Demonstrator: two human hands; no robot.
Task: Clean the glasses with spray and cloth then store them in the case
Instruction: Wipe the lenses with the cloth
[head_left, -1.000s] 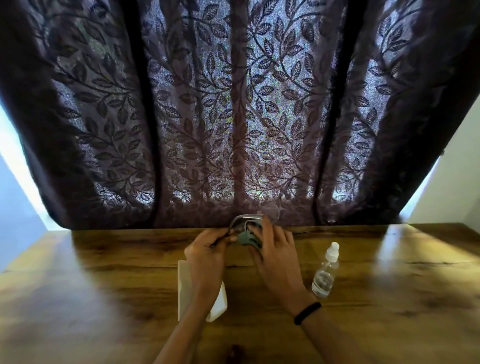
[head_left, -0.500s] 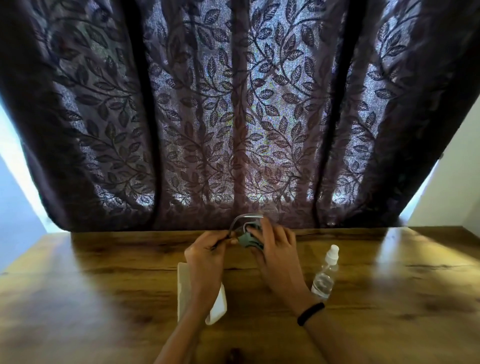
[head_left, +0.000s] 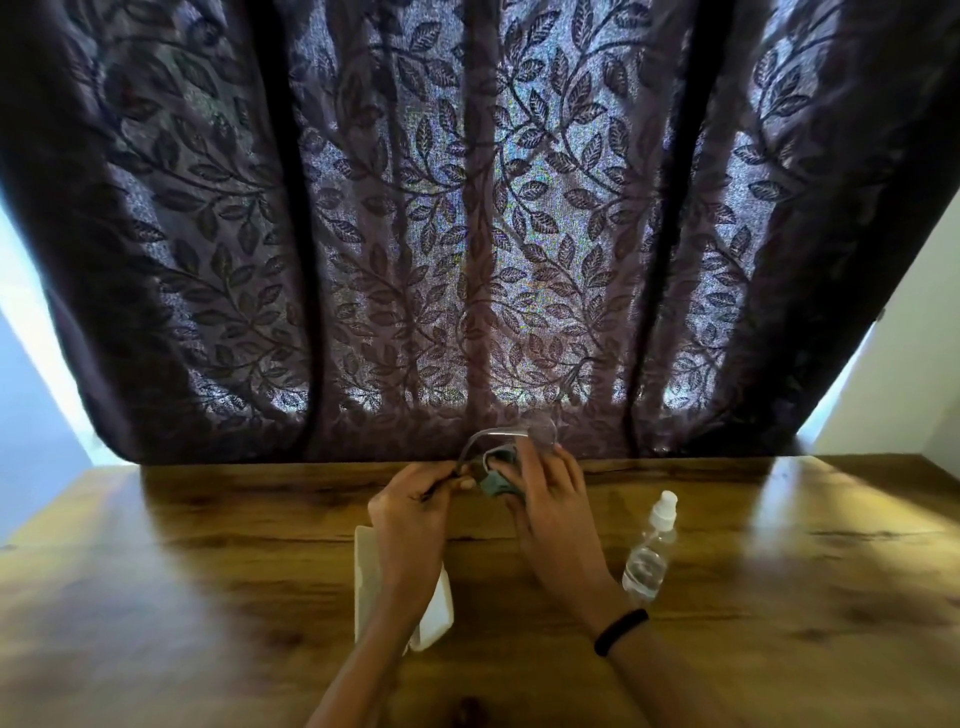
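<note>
Clear-framed glasses (head_left: 540, 434) are held above the far middle of the wooden table (head_left: 208, 571). My left hand (head_left: 410, 512) pinches the frame at its left end. My right hand (head_left: 550, 499) holds a grey-green cloth (head_left: 496, 475) folded over the left lens, thumb on top. The right lens shows beyond my fingers. A small clear spray bottle (head_left: 649, 553) with a white nozzle lies on the table just right of my right wrist. A white glasses case (head_left: 366, 577) lies under my left forearm, partly hidden.
A dark leaf-patterned curtain (head_left: 478, 234) hangs right behind the table's far edge. Bright window light shows at both sides. A black band (head_left: 621, 631) circles my right wrist.
The hands and glasses stay in nearly the same spot. My right fingers with the cloth have shifted slightly on the lens.
</note>
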